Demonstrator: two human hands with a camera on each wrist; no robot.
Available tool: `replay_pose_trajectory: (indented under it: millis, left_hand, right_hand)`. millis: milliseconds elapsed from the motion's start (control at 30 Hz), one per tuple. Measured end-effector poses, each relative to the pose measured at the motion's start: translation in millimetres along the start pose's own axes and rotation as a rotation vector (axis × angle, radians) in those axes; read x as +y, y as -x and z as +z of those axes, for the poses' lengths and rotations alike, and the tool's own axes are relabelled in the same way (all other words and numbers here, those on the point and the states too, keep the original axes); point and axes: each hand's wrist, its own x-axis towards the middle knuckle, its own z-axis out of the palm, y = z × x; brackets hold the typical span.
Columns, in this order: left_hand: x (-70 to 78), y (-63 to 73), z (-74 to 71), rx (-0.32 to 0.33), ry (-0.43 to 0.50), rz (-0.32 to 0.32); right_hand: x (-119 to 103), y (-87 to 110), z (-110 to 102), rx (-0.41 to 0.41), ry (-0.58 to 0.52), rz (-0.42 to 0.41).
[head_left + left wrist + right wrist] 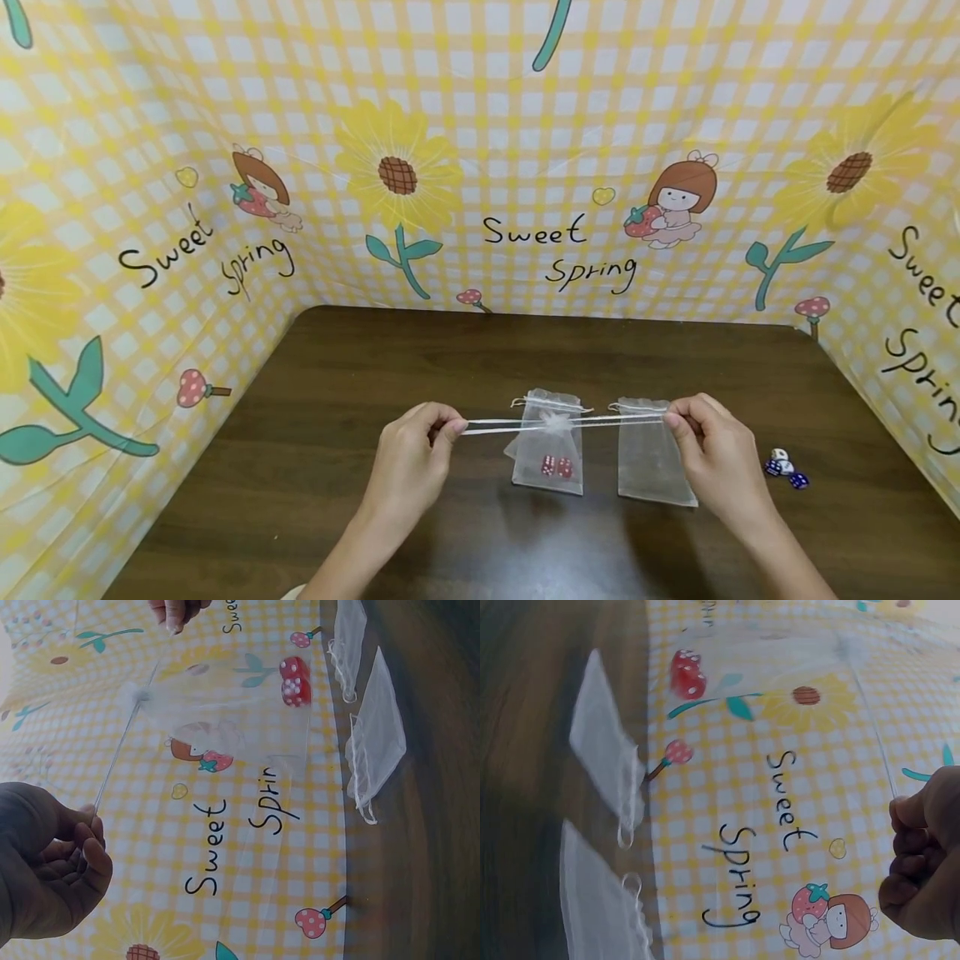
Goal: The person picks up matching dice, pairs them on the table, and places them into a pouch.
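**Drawstring strain on a dice pouch**

Pouch of sheer white organza [550,454], holding two red dice [557,467], hangs at lower centre of the head view, its white drawstrings [495,427] stretched level between both hands. The left hand [414,454] pinches one end, the right hand [712,450] the other. Judged from here, uneven pulling could tip the pouch, or a thin cord could slip from a pinch and drop it onto the dark wooden bench [375,375]. An empty organza pouch [648,458] lies flat behind, where a swinging pouch might brush it. Blue and white dice [785,469] sit at right.
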Motion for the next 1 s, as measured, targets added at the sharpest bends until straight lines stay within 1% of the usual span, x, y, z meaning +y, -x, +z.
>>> replay_pose_trajectory:
  millis: [133, 233, 467, 733, 900, 1000]
  left_hand:
    - [-0.7, -0.4, 1.6, -0.010, -0.009, -0.014]
    - [-0.3, -0.7, 1.8, -0.017, -0.004, -0.029]
    - [1.1, -1.6, 0.5, -0.037, 0.013, -0.066]
    - [0.6, -0.6, -0.9, -0.040, 0.017, -0.070]
    - [0.7, -0.8, -2.6, -0.052, 0.008, -0.091]
    - [4.7, -0.7, -8.8, -0.077, 0.015, -0.113]
  right_hand:
    - [0.8, -3.3, 2.2, 0.004, 0.116, -0.058]
    - [0.9, -4.5, 1.6, 0.004, 0.157, -0.072]
    - [0.4, -5.3, 0.4, 0.012, 0.185, -0.091]
    - [1.7, -5.2, 4.6, 0.019, 0.254, -0.102]
    - [2.6, -6.1, 6.6, 0.025, 0.244, -0.115]
    - [3.0, -7.3, 9.0, 0.012, 0.225, -0.113]
